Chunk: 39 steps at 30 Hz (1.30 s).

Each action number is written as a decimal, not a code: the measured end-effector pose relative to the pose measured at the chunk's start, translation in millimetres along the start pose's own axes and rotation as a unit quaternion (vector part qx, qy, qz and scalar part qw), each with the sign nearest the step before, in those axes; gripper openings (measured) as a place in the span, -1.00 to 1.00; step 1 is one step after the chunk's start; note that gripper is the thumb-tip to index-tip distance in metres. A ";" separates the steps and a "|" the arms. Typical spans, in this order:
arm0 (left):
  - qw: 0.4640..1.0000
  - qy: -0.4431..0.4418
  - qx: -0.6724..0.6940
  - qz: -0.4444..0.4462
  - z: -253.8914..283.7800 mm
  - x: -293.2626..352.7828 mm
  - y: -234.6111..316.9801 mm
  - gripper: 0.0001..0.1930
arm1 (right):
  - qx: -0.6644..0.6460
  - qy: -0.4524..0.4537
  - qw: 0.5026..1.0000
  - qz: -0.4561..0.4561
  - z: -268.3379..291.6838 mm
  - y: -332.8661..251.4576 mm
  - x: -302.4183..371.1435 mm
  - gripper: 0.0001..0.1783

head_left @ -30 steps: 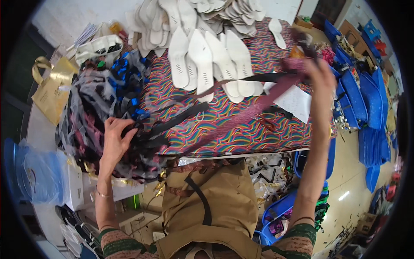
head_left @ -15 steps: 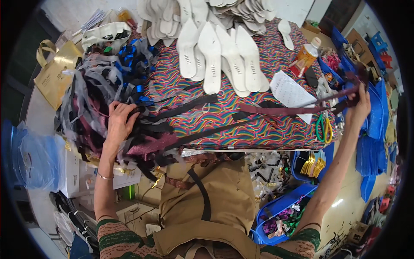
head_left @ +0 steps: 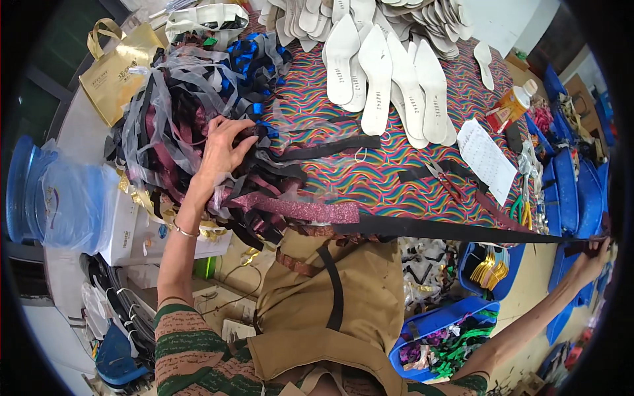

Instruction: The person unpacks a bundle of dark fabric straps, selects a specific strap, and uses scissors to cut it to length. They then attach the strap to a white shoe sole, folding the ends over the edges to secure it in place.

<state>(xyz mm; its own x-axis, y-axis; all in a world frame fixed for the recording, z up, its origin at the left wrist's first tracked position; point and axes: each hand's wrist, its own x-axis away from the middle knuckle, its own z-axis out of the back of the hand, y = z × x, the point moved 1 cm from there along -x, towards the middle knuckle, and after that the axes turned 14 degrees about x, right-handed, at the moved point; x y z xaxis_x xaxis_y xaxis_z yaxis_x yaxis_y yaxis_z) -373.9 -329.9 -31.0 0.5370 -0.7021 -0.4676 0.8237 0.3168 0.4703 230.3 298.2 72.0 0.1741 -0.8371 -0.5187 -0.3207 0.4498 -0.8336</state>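
My left hand [head_left: 223, 153] presses down on a big tangled heap of black, grey, maroon and blue strips [head_left: 178, 125] at the left end of the table. My right hand [head_left: 592, 253] is stretched far out to the right, level with the table's near edge, pinching the end of a long black strip [head_left: 456, 230]. That strip runs taut from the heap across the front of the table to my right hand. A maroon glitter strip [head_left: 297, 210] lies by the heap.
The table has a wavy rainbow-patterned cloth [head_left: 370, 178]. White shoe insoles [head_left: 380, 72] lie in rows at the back. A paper sheet [head_left: 487, 158], scissors [head_left: 444, 179] and an orange bottle [head_left: 508, 107] sit right. Blue bins [head_left: 436, 330] of scraps stand on the floor; a gold bag [head_left: 115, 66] left.
My right hand has swung down and farther right, pulling the strip out long and taut along the table's front edge. My left hand stays pressed on the heap.
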 end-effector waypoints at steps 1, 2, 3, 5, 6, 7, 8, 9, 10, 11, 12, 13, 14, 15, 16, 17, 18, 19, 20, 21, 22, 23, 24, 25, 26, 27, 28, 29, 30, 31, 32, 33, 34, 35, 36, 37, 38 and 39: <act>1.000 -0.010 0.013 0.022 1.6 -2.8 5.7 -0.70 | 0.012 -0.006 1.000 0.008 4.2 -7.0 -2.6 -0.85; 1.000 -0.014 0.018 0.013 1.9 -4.7 15.5 -0.68 | 0.023 -0.012 1.000 0.015 10.7 -14.1 -7.9 -0.85; 1.000 0.003 -0.001 -0.003 1.5 -8.2 26.1 -0.68 | 0.036 -0.016 0.999 0.024 16.4 -23.8 -8.6 -0.83; 0.998 0.038 -0.046 -0.030 5.3 -10.4 54.5 -0.68 | 0.039 0.054 0.997 0.035 -2.9 -32.0 -1.4 -0.87; 0.997 0.039 -0.050 -0.053 9.7 -12.4 71.6 -0.67 | 0.024 -0.003 0.999 0.037 -1.5 -37.9 -3.0 -0.88; 0.998 0.006 0.000 -0.056 12.0 -13.6 89.1 -0.67 | 0.010 -0.060 0.997 0.039 0.2 -42.7 -3.7 -0.89; 0.996 -0.028 0.052 -0.059 12.2 -13.8 106.5 -0.66 | 0.017 -0.059 0.997 0.047 2.3 -46.4 -3.3 -0.89; 0.991 -0.064 0.103 -0.061 9.3 -11.2 121.7 -0.66 | 0.024 -0.059 0.997 0.053 3.1 -47.0 -4.2 -0.90; 0.978 -0.130 0.157 -0.045 6.4 -4.7 135.5 -0.64 | 0.026 -0.062 0.996 0.060 0.1 -45.5 -6.9 -0.91; 0.957 -0.196 0.210 -0.030 1.0 1.8 147.5 -0.63 | 0.025 -0.057 0.996 0.061 -2.1 -44.3 -7.7 -0.90; 0.953 -0.200 0.220 -0.054 -9.1 8.2 153.3 -0.67 | 0.023 -0.050 0.996 0.063 -6.0 -42.6 -7.2 -0.90; 0.949 -0.212 0.230 -0.048 -13.8 12.1 159.4 -0.69 | 0.020 -0.042 0.997 0.065 -7.8 -40.6 -5.4 -0.90; 0.940 -0.225 0.255 -0.045 -20.9 19.5 150.7 -0.71 | 0.025 -0.044 0.997 0.062 -6.5 -38.2 -6.9 -0.90; 0.929 -0.239 0.280 -0.043 -25.6 22.9 144.5 -0.72 | 0.032 -0.044 0.997 0.059 -1.1 -35.2 -8.5 -0.90; 0.921 -0.229 0.315 -0.030 -24.5 27.0 140.0 -0.75 | 0.038 -0.045 0.997 0.056 4.3 -32.0 -9.8 -0.89; 0.911 -0.219 0.348 -0.016 -22.0 30.4 137.7 -0.78 | 0.029 -0.038 0.998 0.040 10.2 -28.1 -9.4 -0.90; 0.901 -0.207 0.381 -0.001 -19.5 33.4 137.3 -0.82 | 0.020 -0.032 0.999 0.023 15.9 -22.5 -8.8 -0.90; 0.893 -0.197 0.402 0.048 -16.0 34.9 139.4 -0.85 | 0.010 -0.028 0.999 0.010 26.2 -16.6 -10.1 -0.90; 0.882 -0.186 0.422 0.097 -9.9 36.0 144.8 -0.88 | 0.000 -0.025 1.000 -0.002 36.3 -11.1 -12.0 -0.89; 0.868 -0.175 0.441 0.146 -4.1 38.4 147.7 -0.90 | -0.011 -0.025 1.000 -0.013 53.6 -3.1 -17.1 -0.88; 0.866 -0.178 0.440 0.158 2.2 41.8 145.1 -0.93 | -0.020 -0.024 0.999 -0.024 71.7 3.7 -20.1 -0.87; 0.866 -0.166 0.445 0.155 8.7 43.9 143.0 -0.90 | -0.016 0.005 1.000 -0.026 86.7 13.6 -22.0 -0.88; 0.865 -0.156 0.452 0.154 14.4 46.8 140.6 -0.86 | -0.009 0.033 0.999 -0.030 99.7 24.1 -22.3 -0.89; 0.864 -0.144 0.458 0.150 18.4 47.2 138.2 -0.82 | -0.005 0.062 0.998 -0.030 102.0 29.6 -19.6 -0.89; 0.855 -0.138 0.476 0.154 21.3 48.7 135.1 -0.84 | 0.005 0.042 0.998 -0.036 105.8 31.1 -14.2 -0.91; 0.846 -0.128 0.492 0.159 24.8 49.7 133.3 -0.85 | -0.003 0.045 0.998 -0.032 100.3 30.7 -8.2 -0.91; 0.838 -0.118 0.508 0.164 26.3 50.6 133.6 -0.87 | -0.011 0.047 0.998 -0.027 91.0 28.4 0.7 -0.91; 0.828 -0.118 0.522 0.166 25.5 51.0 135.7 -0.84 | -0.019 0.049 0.998 -0.023 82.6 23.4 10.7 -0.91; 0.819 -0.117 0.536 0.166 26.4 50.6 136.7 -0.82 | -0.023 0.017 0.999 -0.020 69.1 12.6 21.2 -0.90; 0.811 -0.114 0.549 0.168 27.4 51.5 137.1 -0.80 | -0.032 -0.002 0.999 -0.024 58.7 4.5 28.9 -0.90; 0.794 -0.130 0.562 0.191 26.1 52.5 137.3 -0.80 | -0.040 -0.021 0.999 -0.027 51.0 -4.8 36.8 -0.90; 0.778 -0.143 0.573 0.215 26.1 54.9 139.4 -0.80 | -0.045 -0.033 0.997 -0.050 23.3 -18.3 51.9 -0.90; 0.761 -0.157 0.583 0.238 24.2 56.1 140.3 -0.80 | -0.046 -0.044 0.995 -0.072 -3.6 -32.7 68.3 -0.89; 0.744 -0.162 0.598 0.250 22.5 52.9 142.4 -0.81 | -0.048 -0.054 0.993 -0.094 -29.3 -47.5 84.7 -0.89; 0.729 -0.167 0.610 0.261 18.7 46.3 145.1 -0.82 | -0.107 -0.070 0.986 -0.106 -72.5 -58.5 112.7 -0.87; 0.715 -0.173 0.621 0.270 14.6 38.4 147.7 -0.83 | -0.164 -0.083 0.976 -0.119 -114.6 -69.8 140.9 -0.81; 0.706 -0.170 0.633 0.269 12.9 33.2 149.3 -0.84 | -0.312 -0.193 0.923 -0.116 -133.8 -68.2 163.0 -0.71; 0.697 -0.169 0.643 0.269 8.7 28.8 151.8 -0.85 | -0.328 -0.221 0.909 -0.131 -159.1 -70.0 188.0 -0.70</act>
<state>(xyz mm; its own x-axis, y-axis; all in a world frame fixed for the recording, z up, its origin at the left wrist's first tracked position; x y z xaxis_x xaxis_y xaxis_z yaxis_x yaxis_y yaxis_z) -235.0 -307.7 33.3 0.4520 -0.8817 0.1353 -0.4411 -0.0891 0.8930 137.4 59.8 63.0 0.6350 -0.6165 -0.4655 -0.6757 -0.1512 -0.7215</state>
